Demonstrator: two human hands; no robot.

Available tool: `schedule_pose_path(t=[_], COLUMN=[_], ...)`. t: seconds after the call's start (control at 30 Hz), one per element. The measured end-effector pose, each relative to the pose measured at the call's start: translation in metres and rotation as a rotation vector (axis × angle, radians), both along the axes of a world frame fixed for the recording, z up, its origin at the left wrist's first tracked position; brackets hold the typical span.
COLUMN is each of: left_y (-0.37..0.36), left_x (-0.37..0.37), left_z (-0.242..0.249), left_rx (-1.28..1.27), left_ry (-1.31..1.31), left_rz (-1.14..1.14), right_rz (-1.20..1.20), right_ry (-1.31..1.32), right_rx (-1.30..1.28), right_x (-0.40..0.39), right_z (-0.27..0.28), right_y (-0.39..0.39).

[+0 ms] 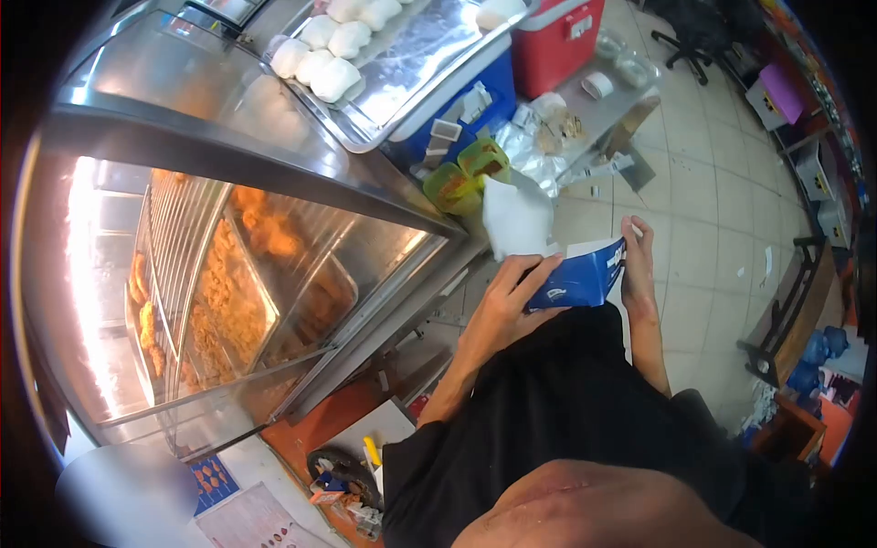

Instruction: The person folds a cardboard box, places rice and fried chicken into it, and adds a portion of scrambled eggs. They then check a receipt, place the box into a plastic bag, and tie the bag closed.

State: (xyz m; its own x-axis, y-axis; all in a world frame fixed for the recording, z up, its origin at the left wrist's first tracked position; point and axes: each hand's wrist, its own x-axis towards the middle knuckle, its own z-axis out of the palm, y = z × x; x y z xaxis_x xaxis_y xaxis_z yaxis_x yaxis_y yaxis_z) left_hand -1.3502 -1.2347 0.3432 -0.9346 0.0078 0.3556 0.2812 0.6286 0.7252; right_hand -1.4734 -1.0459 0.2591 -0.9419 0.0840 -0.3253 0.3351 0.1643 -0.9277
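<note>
A blue cardboard box (577,279) with white print and white inner flaps is held in front of my black shirt. My left hand (513,290) is closed on its left side, fingers over the upper edge. My right hand (638,260) grips the right end, with the fingertips pointing up beside the cardboard. Just beyond the box, a sheet of white paper (517,217) stands out near my left fingers. Two green containers (466,175) with reddish contents sit behind that paper.
To my left stands a lit glass-sided warmer with trays of fried chicken (228,292). A metal tray (425,55) with white dough-like pieces lies above it. A red cooler (559,44) is at the back. Tiled floor (708,215) stretches right, past a dark-framed bench (790,310).
</note>
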Motion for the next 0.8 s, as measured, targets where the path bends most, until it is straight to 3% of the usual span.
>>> schedule_pose_path(t=[0.03, 0.07, 0.17, 0.3, 0.33, 0.37, 0.4, 0.43, 0.5, 0.53, 0.6, 0.63, 0.67, 0.73, 0.77, 0.8], left_y=[0.005, 0.009, 0.018, 0.02, 0.022, 0.025, 0.029, 0.029, 0.026, 0.025, 0.023, 0.032, 0.035, 0.043, 0.041, 0.041], left_x=[-0.002, -0.003, -0.004, -0.012, -0.009, -0.008, -0.009, -0.01, -0.011, -0.019, -0.046, -0.051, -0.055, -0.062, -0.064, -0.064], left_z=[0.0, -0.004, -0.021, -0.039, -0.035, -0.025, -0.016, -0.007, 0.007, 0.004, -0.006, -0.016, -0.011, 0.001, -0.001, -0.006], left_rx=[0.026, 0.036, 0.044, -0.024, -0.005, -0.064, -0.127, -0.112, 0.426, 0.424, 1.469, 1.659, 1.651, 1.211, 1.199, 1.192], left_ry=[0.009, -0.003, 0.047, -0.063, -0.085, -0.172, -0.253, -0.268, -0.306, -0.319, -0.571, -0.53, -0.536, -0.547, -0.576, -0.586], left_rz=[-0.042, -0.055, -0.098, -0.139, -0.174, -0.072, 0.027, -0.012, -0.093, -0.104, -0.317, -0.23, -0.24, 0.147, 0.021, 0.008], right_rz=[-0.036, -0.052, -0.072, -0.225, -0.337, -0.447, -0.365, -0.274, -0.071, 0.093, 0.527, 0.678, 0.786, 0.928, 0.912, 0.751], right_ry=[-0.265, -0.276, -0.402, -0.423, -0.271, -0.12, 0.025, 0.17, 0.403, 0.526, 0.645, 0.626, 0.83, 0.941, 0.946, 0.899], right_rx=[-0.267, -0.259, -0.576, -0.756, -0.675, -0.58, -0.553, -0.523, -0.23, -0.228, -0.08, -0.063, -0.003, 0.106, 0.118, -0.04], right_x=[0.002, 0.0, -0.002, -0.001, 0.003, 0.007, 0.01, 0.012, 0.023, 0.028, 0.036, 0.041, 0.042, 0.045, 0.044, 0.046], right_z=[-0.008, -0.022, -0.049, -0.028, -0.004, 0.026, 0.038, 0.048, 0.086, 0.091, 0.112, 0.124, 0.123, 0.119, 0.115, 0.109], right_y=[0.011, 0.022, 0.048, 0.067, 0.062, 0.052, 0.055, 0.058, 0.051, 0.05, 0.052, 0.047, 0.041, 0.041, 0.04, 0.037])
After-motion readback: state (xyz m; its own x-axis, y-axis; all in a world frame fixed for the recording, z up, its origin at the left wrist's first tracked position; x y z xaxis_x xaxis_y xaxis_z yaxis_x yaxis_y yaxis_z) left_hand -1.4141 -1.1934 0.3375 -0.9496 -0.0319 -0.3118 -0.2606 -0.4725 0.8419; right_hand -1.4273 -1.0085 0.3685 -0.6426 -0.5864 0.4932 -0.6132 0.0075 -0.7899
